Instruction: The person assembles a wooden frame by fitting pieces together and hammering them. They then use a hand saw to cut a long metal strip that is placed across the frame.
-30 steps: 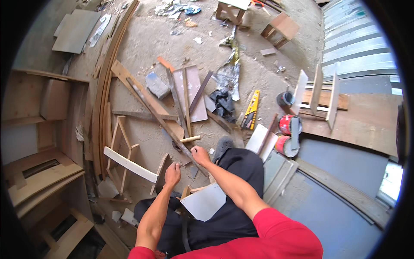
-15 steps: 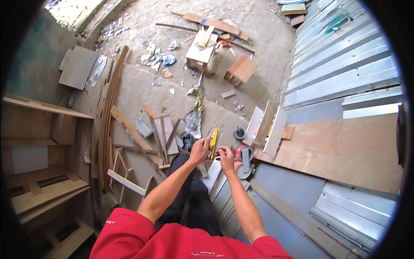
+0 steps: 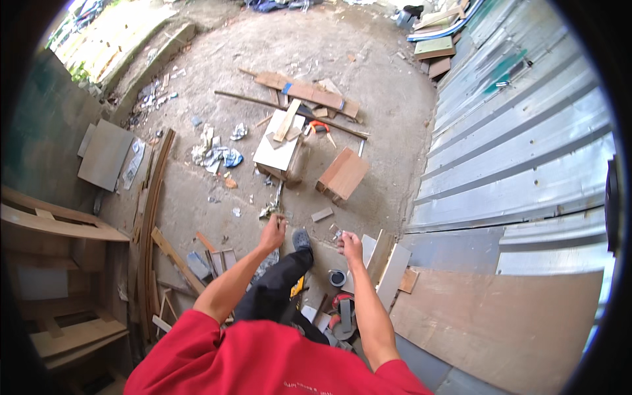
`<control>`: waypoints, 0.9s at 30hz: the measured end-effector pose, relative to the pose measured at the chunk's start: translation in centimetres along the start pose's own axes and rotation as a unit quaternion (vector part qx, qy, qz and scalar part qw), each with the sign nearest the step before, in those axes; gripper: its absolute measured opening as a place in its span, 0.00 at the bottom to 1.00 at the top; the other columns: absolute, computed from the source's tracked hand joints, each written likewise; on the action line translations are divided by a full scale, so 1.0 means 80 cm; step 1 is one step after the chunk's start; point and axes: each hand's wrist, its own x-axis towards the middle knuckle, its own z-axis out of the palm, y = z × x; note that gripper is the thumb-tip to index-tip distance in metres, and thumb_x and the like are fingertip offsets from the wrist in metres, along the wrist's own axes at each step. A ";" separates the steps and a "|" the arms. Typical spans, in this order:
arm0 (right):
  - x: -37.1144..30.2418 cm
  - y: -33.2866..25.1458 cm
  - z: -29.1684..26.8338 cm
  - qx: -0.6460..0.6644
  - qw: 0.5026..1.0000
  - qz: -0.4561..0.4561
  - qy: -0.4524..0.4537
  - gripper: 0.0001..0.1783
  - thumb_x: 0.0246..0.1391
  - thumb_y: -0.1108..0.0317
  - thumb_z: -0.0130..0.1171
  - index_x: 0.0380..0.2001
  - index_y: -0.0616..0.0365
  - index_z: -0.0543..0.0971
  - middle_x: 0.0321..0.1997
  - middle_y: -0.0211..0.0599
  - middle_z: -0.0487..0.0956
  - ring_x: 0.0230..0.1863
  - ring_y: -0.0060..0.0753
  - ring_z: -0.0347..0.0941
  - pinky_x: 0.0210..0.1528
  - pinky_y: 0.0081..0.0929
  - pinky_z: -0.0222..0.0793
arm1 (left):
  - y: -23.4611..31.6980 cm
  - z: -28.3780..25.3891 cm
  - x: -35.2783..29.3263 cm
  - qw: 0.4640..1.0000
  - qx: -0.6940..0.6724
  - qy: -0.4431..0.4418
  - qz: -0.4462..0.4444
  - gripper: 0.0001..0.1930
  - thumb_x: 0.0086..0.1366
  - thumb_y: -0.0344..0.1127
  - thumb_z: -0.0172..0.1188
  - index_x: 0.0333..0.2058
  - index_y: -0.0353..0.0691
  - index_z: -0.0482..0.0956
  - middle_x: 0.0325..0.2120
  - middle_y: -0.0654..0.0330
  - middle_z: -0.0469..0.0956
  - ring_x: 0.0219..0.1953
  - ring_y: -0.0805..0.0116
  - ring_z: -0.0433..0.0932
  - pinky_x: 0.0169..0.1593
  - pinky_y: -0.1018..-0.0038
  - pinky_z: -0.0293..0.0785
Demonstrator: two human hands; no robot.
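Observation:
My left hand (image 3: 273, 232) is out in front of me, left of my grey shoe (image 3: 301, 239), its fingers curled together. Whatever it may hold is too small to name. To the right of the shoe, my right hand (image 3: 351, 247) has its fingers pinched; I cannot make out anything in them. Small scraps lie on the ground just beyond its fingertips. Ahead stand a small brown wooden box-like stool (image 3: 344, 174) and a white-topped one (image 3: 279, 151) with wood offcuts on it. Beside my leg lies a yellow tool (image 3: 297, 287), partly hidden.
A cup of dark liquid (image 3: 337, 278) stands near upright boards (image 3: 393, 273). An orange-handled saw (image 3: 319, 126) lies by long planks (image 3: 309, 92). Wooden cabinet frames (image 3: 62, 230) and leaning strips (image 3: 153, 204) line the left; corrugated metal sheets (image 3: 513, 145) stand right.
I have stepped forward, and my shoe now shows. My hands have moved apart and away from the yellow tool, which stays low beside my leg.

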 end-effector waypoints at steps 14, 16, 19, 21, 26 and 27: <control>0.262 -0.245 0.102 -0.087 0.991 0.018 -0.102 0.13 0.60 0.58 0.53 0.42 0.54 0.75 0.35 0.30 0.79 0.32 0.22 0.75 0.29 0.23 0.72 | 0.129 -0.065 0.232 0.975 -0.083 0.008 -0.204 0.37 0.70 0.59 0.34 0.21 0.33 0.79 0.11 0.54 0.74 0.16 0.65 0.74 0.28 0.68 0.71; 0.308 -0.266 0.127 -0.120 0.985 0.036 -0.115 0.13 0.61 0.58 0.52 0.42 0.54 0.75 0.35 0.31 0.79 0.33 0.22 0.74 0.29 0.23 0.72 | 0.121 -0.066 0.269 0.978 -0.047 0.064 -0.193 0.36 0.70 0.58 0.36 0.21 0.32 0.78 0.10 0.54 0.73 0.17 0.64 0.75 0.30 0.68 0.71; 0.406 -0.259 0.151 -0.150 0.979 0.051 -0.132 0.13 0.60 0.59 0.53 0.41 0.55 0.75 0.34 0.31 0.79 0.32 0.22 0.74 0.28 0.23 0.71 | 0.126 -0.058 0.322 0.976 -0.099 0.082 -0.175 0.19 0.68 0.46 0.51 0.34 0.34 0.77 0.22 0.54 0.79 0.27 0.66 0.78 0.33 0.69 0.71; 0.475 -0.247 0.163 -0.222 0.965 0.051 -0.131 0.15 0.56 0.59 0.54 0.41 0.58 0.77 0.34 0.34 0.81 0.32 0.25 0.76 0.29 0.25 0.72 | 0.111 -0.048 0.362 0.979 -0.084 0.063 -0.174 0.17 0.64 0.40 0.58 0.47 0.34 0.73 0.38 0.51 0.79 0.36 0.66 0.78 0.38 0.69 0.73; 0.722 -0.135 0.191 -0.365 0.927 -0.007 -0.082 0.18 0.51 0.58 0.54 0.41 0.57 0.79 0.40 0.45 0.82 0.45 0.44 0.78 0.50 0.34 0.70 | -0.044 0.067 0.507 0.959 -0.163 0.047 -0.229 0.21 0.63 0.40 0.59 0.49 0.31 0.72 0.43 0.45 0.78 0.45 0.60 0.78 0.49 0.70 0.72; 0.762 -0.139 0.210 -0.437 0.891 0.050 -0.111 0.21 0.52 0.58 0.54 0.48 0.55 0.77 0.45 0.47 0.81 0.48 0.47 0.76 0.52 0.36 0.69 | -0.089 0.091 0.555 0.957 -0.156 0.056 -0.237 0.22 0.63 0.40 0.59 0.50 0.30 0.72 0.44 0.44 0.77 0.46 0.58 0.78 0.50 0.69 0.72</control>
